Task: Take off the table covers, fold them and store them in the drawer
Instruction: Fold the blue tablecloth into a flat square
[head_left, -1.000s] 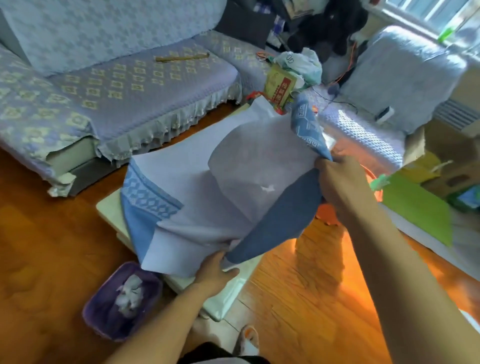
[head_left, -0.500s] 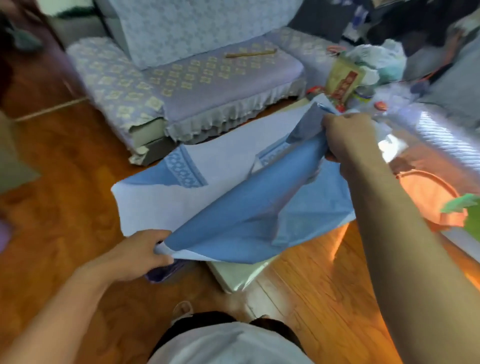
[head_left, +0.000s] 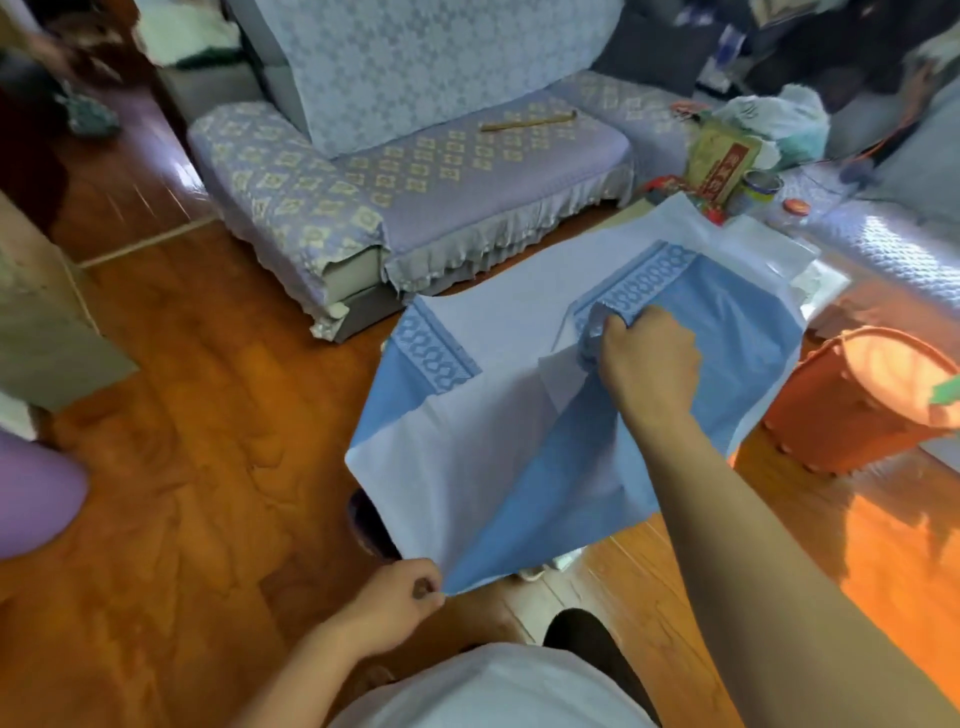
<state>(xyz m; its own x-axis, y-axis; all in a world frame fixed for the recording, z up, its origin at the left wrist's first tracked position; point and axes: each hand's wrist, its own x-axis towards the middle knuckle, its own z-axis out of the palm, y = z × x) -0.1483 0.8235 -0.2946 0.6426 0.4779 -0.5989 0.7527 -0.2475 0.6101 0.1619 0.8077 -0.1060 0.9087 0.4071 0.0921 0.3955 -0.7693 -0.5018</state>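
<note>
- Cover (head_left: 498, 415) now spread flatter over the low table, pale underside up; a second ago bunched and lifted between both hands.
- Right hand (head_left: 649, 364) lower than before, down near the cover's middle, fingers clamped on a gathered patterned border.
- Left hand (head_left: 395, 597) drawn back past the table's near edge, pinching the blue near corner.
- Orange bucket (head_left: 857, 405) by the table's right edge, fuller in view.

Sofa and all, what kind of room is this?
Most likely a living room in a home: a covered sofa, a shiny wooden floor, and a low table under the blue cloth being folded.
</note>
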